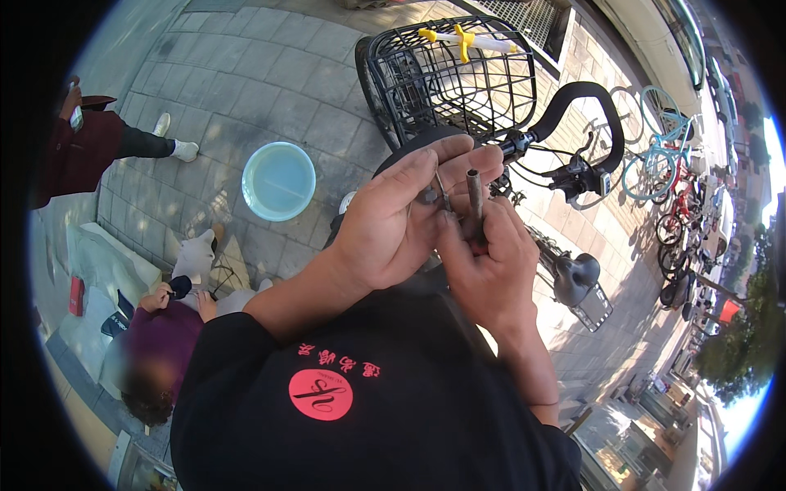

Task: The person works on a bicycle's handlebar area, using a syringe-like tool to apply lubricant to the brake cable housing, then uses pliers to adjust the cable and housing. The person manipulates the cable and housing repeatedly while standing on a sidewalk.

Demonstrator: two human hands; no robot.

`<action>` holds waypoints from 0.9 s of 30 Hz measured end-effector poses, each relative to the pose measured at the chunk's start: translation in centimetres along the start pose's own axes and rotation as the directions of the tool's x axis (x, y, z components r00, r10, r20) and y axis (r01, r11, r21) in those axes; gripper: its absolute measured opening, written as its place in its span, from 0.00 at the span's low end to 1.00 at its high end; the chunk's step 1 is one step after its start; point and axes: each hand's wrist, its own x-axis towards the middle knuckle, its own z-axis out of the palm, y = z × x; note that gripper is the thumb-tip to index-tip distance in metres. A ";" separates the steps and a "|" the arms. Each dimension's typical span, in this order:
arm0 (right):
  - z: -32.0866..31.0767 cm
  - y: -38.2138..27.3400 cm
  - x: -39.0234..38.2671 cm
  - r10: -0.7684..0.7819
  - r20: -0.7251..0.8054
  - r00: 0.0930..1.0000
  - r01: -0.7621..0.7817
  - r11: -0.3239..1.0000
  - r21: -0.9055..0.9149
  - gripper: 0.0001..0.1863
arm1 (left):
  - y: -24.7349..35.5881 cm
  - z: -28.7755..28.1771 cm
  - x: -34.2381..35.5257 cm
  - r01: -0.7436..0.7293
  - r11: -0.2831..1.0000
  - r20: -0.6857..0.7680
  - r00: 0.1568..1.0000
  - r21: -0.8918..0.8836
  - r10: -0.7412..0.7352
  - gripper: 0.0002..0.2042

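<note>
My left hand point(381, 217) is held palm up in front of my chest, its fingers curled inward. A small dark piece like a bolt head point(426, 195) sits at its palm, and a thin metal strip or rod point(443, 190) stands beside it, close to the left thumb. Pressed up against that hand is my right hand point(495, 254), closed around a short hollow metal tube point(474, 192) whose open end points up. The right thumb tip touches the foot of the thin piece. The lower end of the tube is hidden by fingers.
A bicycle with a black wire basket point(450, 82) stands just ahead; a yellow-and-white pump-like tool point(467, 41) lies across the basket. Its black handlebar point(602, 102) is near my right hand. Left are a pale blue basin point(279, 182), a seated person point(160, 352) and a standing person point(82, 155).
</note>
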 end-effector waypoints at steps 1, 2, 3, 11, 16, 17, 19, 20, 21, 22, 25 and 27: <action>0.1 0.0 -0.1 0.022 -0.021 1.000 -0.022 1.000 0.011 0.11 | 0.1 -0.1 0.0 0.023 0.999 0.004 1.000 -0.025 -0.023 0.22; 0.2 -0.1 -0.2 0.044 -0.045 0.998 -0.043 0.999 0.022 0.10 | 0.2 -0.3 0.1 0.050 0.998 0.016 0.999 -0.049 -0.049 0.22; 0.1 -0.3 -0.5 0.119 -0.044 0.992 -0.118 0.993 0.021 0.09 | 0.4 -0.5 0.1 0.064 0.996 -0.001 0.998 -0.059 -0.064 0.21; -2.8 -1.6 -1.8 0.318 0.035 0.947 -0.316 0.915 0.251 0.07 | 1.3 0.3 -1.8 0.222 0.921 -0.130 0.973 0.321 -0.189 0.14; -3.9 -0.8 -3.8 0.368 0.145 0.918 -0.377 0.704 0.602 0.14 | -0.8 1.0 -3.7 0.049 0.754 -0.077 0.997 0.655 0.002 0.12; -4.6 -0.3 -4.2 0.372 0.150 0.916 -0.372 0.645 0.668 0.17 | -1.3 1.2 -4.0 0.047 0.780 -0.081 0.997 0.624 0.006 0.13; -5.1 1.2 -4.9 0.323 0.021 0.946 -0.218 0.586 0.781 0.25 | -2.4 1.6 -4.6 0.042 0.826 -0.089 0.996 0.563 0.010 0.13; -5.9 1.9 -5.7 0.315 -0.085 0.945 -0.170 0.698 0.696 0.25 | -3.0 1.8 -4.9 0.052 0.832 -0.091 0.996 0.553 -0.002 0.13; -6.5 2.7 -6.4 0.384 -0.130 0.914 -0.186 0.681 0.708 0.26 | -3.5 2.1 -5.2 0.059 0.839 -0.087 0.996 0.541 -0.014 0.13; -6.9 3.5 -7.2 0.488 -0.167 0.857 -0.234 0.655 0.719 0.26 | -4.2 2.3 -5.4 0.064 0.846 -0.081 0.996 0.530 -0.025 0.13; -7.3 5.4 -10.0 0.523 -0.088 0.848 -0.032 0.216 0.976 0.24 | -6.2 2.9 -6.2 0.040 0.815 -0.071 0.997 0.578 0.001 0.13; -6.6 6.4 -11.3 0.535 -0.054 0.843 0.036 0.045 0.998 0.23 | -7.7 3.2 -6.8 -0.019 0.779 -0.046 0.997 0.627 0.061 0.13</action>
